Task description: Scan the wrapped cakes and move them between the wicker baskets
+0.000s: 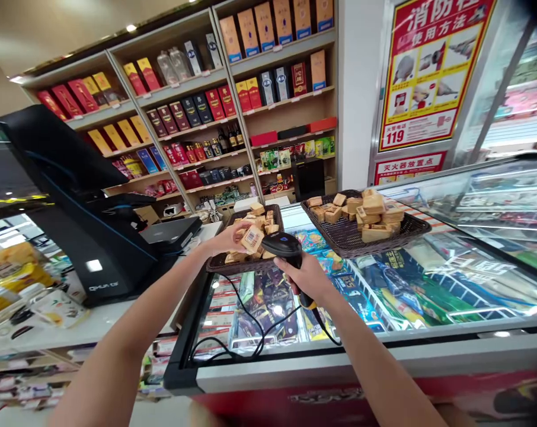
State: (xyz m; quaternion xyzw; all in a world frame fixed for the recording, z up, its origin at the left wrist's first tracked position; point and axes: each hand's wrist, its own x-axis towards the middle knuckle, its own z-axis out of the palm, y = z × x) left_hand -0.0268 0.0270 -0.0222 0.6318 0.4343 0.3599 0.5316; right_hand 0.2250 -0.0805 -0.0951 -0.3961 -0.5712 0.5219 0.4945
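Observation:
My left hand (227, 238) grips a small tan packet (253, 238) with a barcode label turned upward, just above the left wicker basket (246, 267). That dark brown basket holds several more tan packets of the same look. In my right hand (312, 279) is a black barcode scanner (283, 243), its fingers wrapped round the handle. The scanner's head points left, close to the packet's label. A second wicker basket (413, 228) stands to the right, with tan packets (375, 204) heaped in it.
Both baskets rest on the glass top of a chest freezer (233, 373) filled with packaged goods. The scanner's black cable (260, 332) loops over the glass. A black checkout terminal (82, 201) stands at left. Shelves (175, 89) of boxed bottles line the back wall.

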